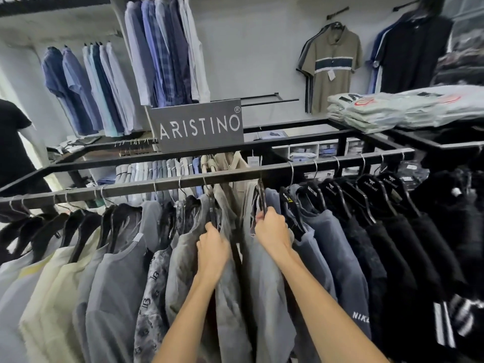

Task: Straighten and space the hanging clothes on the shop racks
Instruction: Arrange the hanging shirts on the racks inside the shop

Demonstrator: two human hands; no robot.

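At the far left edge, a dark shirt on a white shop dummy (11, 142). Up on the wall at upper left, rows of blue and white shirts (86, 90).

Across the middle of the frame, a long black rail (146, 183) full of hanging clothes (183, 258). On its left end, pale yellow tops (52, 297), packed close and a bit tilted. Next to those, a plain grey top (117, 284), then a grey patterned shirt (152, 284). Above, near the centre, a dark sign (199, 125) reading ARISTINO, standing on the rack top.

Just below centre, the left hand (212, 252), fingers curled tight round a black hanger (211, 208) with a grey shirt (230, 310) on it. Right beside it, the right hand (272, 231), fingers closed round a second black hanger (262, 197) carrying a blue-grey top (264, 297). Between the two hands, a narrow open gap in the row, with a beige garment (230, 163) on the far rail showing through.

Right of the hands, dark blue tops, one with white NIKE letters (348, 279), then fuzzy black tops (419, 244), with wire hooks (337, 163) spread evenly along the rail.

Behind the rail at centre right, white cubby boxes (314, 150) holding folded shirts in packs. On the rack top at upper right, a stack of folded pale grey tees (379, 111). On the wall above, an olive polo (332, 64) with a dark chest stripe, and a black polo (416, 53).
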